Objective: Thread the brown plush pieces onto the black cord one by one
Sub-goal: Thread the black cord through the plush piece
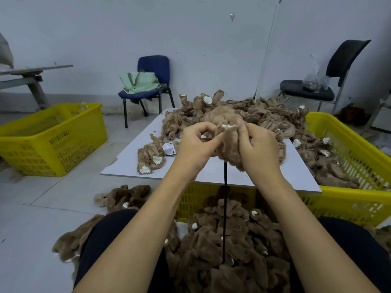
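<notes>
Above the flat white board worktop (190,174), both hands hold one fuzzy brown plush piece (229,144) with a cream patch at its top: the left hand (196,144) has a narrow pinching grip on its edge, the right hand (258,149) curls its grip round the bulk. A thin black cord (225,208) hangs straight below into a heap of threaded brown plush pieces (228,250) between the knees, beside a yellow slotted plastic crate (349,157)
</notes>
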